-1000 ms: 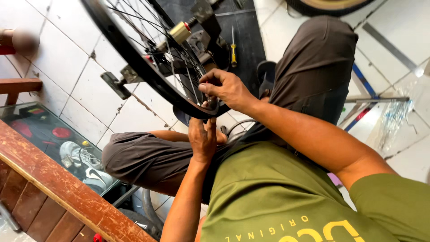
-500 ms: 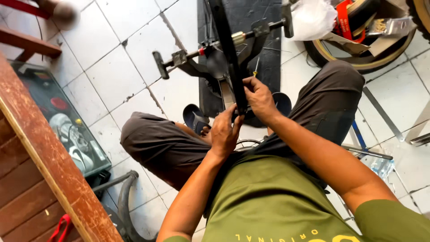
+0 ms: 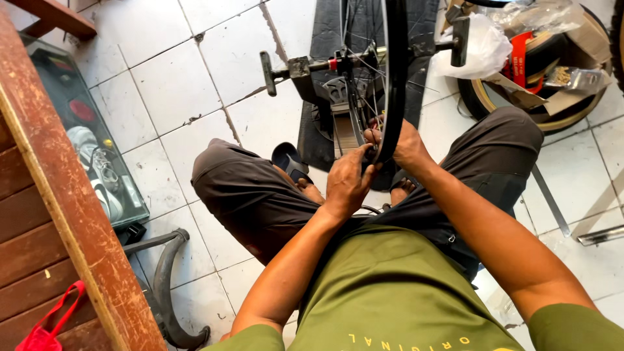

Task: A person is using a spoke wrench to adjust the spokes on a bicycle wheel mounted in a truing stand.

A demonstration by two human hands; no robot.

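Head view: a seated person's left hand (image 3: 348, 185) and right hand (image 3: 403, 144) pinch the near edge of a black bicycle wheel rim (image 3: 395, 78), grip clamped there, upright on a truing stand (image 3: 312, 78) over the tiled floor (image 3: 169, 84).

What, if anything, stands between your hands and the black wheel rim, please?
Nothing visible does. The left hand and right hand both already touch the black wheel rim at its lower edge, one on each side.

I see a glossy black metal wheel rim (image 3: 394, 78) with thin shiny steel spokes (image 3: 364, 58), over smooth white glazed floor tiles (image 3: 162, 84) beside a scuffed reddish wooden counter edge (image 3: 71, 208).
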